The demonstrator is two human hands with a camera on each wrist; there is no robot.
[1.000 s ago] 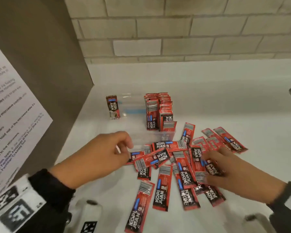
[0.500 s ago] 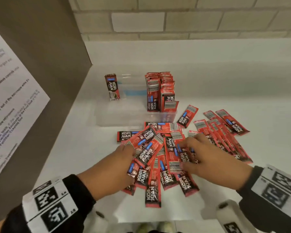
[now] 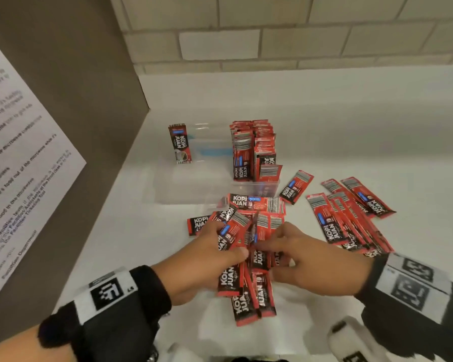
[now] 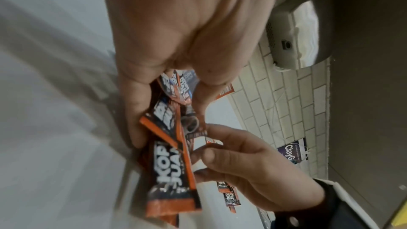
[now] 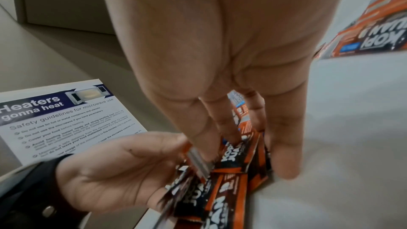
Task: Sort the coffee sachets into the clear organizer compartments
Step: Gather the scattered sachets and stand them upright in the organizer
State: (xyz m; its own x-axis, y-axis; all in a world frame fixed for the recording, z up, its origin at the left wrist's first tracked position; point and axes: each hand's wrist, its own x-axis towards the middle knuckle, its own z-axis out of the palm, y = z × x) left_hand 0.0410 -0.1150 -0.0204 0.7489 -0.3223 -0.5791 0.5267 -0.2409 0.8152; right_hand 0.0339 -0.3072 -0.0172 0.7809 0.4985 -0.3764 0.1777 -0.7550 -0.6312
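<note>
Both hands meet over a bunch of Kopi Juan sachets (image 3: 242,259) near the front of the white counter (image 3: 351,142). How many sachets are in the bunch cannot be counted, since fingers cover the overlapping middles. The left hand (image 3: 209,259) curls its fingers and thumb round the bunch; the right hand (image 3: 306,265) pinches it from the other side, its fingertips (image 5: 284,163) pressed on the foil. The sachets are thin, glossy red-and-black strips with grey barcode ends.

Behind them stands the clear organizer (image 3: 194,184), its plastic walls nearly invisible against the counter. Its right compartment holds a dense upright row of sachets (image 3: 251,152), too tightly packed to count; one single sachet (image 3: 179,143) stands at its left rear corner. A loose fan of about five sachets (image 3: 348,218) lies flat to the right, partly cut off by the right sleeve. A printed microwave notice (image 5: 66,119) hangs on the brown side panel (image 3: 71,82).
</note>
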